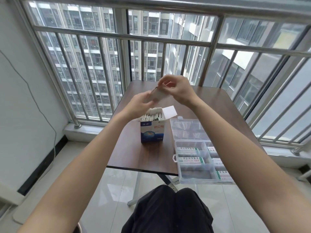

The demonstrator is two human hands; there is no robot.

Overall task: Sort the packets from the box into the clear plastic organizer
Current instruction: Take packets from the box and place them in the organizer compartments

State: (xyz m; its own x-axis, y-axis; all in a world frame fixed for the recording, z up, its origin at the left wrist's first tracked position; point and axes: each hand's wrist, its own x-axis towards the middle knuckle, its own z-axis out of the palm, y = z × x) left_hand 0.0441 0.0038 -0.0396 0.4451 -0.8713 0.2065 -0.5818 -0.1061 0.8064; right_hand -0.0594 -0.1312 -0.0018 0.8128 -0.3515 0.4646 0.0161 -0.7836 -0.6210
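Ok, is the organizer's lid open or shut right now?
Open. The clear plastic organizer has its lid folded back flat on the table, leaving the compartments uncovered, with packets already lying in several.

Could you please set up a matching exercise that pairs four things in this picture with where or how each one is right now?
Things:
1. packet
2. box
3. organizer
4. table

States:
A. lid folded back, packets in some compartments
B. held up between both hands
C. dark wood top, bearing the other things
D. upright, flap open, full of packets

Pairs: 1-B, 2-D, 3-A, 4-C. The left hand and right hand both hold the packet.
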